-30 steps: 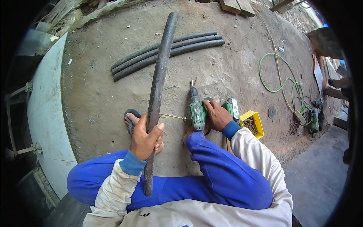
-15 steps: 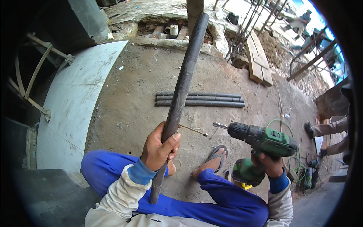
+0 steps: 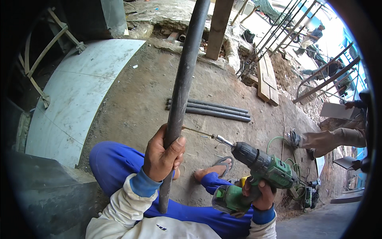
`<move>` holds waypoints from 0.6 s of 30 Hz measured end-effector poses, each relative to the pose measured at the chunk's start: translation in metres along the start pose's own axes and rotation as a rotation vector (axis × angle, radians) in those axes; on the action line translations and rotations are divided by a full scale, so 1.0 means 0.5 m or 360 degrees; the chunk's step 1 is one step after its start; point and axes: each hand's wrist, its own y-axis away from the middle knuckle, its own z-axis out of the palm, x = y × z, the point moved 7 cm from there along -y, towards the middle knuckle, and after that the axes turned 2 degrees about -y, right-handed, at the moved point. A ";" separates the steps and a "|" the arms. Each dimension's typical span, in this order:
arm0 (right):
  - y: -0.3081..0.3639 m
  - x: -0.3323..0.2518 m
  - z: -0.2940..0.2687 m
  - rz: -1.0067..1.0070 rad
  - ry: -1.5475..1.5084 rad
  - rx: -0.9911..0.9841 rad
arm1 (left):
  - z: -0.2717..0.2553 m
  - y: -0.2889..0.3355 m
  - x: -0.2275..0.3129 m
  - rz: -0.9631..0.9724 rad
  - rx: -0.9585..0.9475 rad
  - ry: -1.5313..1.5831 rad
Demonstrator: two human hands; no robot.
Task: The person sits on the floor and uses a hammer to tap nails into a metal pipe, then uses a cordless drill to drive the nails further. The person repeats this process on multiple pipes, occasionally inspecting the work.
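Note:
My left hand (image 3: 162, 156) is wrapped round a long dark pipe (image 3: 186, 67), held tilted, its lower end above my blue trousers. From the pipe, just above my thumb, a thin brownish metal rod (image 3: 197, 132) sticks out to the right. My right hand (image 3: 263, 194) is closed on the grip of a green and black cordless drill (image 3: 274, 169). The drill's silver socket bit (image 3: 224, 140) points left and meets the rod's outer end. How far the rod's end sits inside the socket I cannot tell.
Several dark pipes (image 3: 217, 110) lie on the dirt beyond my hands. A pale sheet (image 3: 75, 95) covers the left ground. Wooden planks (image 3: 266, 81) and upright steel bars (image 3: 280, 28) stand farther right. Another person's legs (image 3: 330, 139), a green cord (image 3: 274, 139) and another power tool (image 3: 309, 195) are at right.
The drill has moved left, and its socket now meets the rod's end, where before there was a gap. My left hand still holds the pipe. The person at right has come farther into view.

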 end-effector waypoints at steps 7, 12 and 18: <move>0.008 -0.011 0.009 -0.0004 0.0135 -0.0093 | 0.002 0.014 0.025 0.0071 -0.0054 -0.0021; 0.009 -0.024 0.025 -0.0037 -0.0044 -0.0191 | -0.005 0.025 0.063 0.0124 -0.0061 -0.0087; 0.018 -0.014 0.039 -0.0010 -0.0130 -0.0276 | -0.015 0.065 0.103 0.0200 0.0028 -0.0170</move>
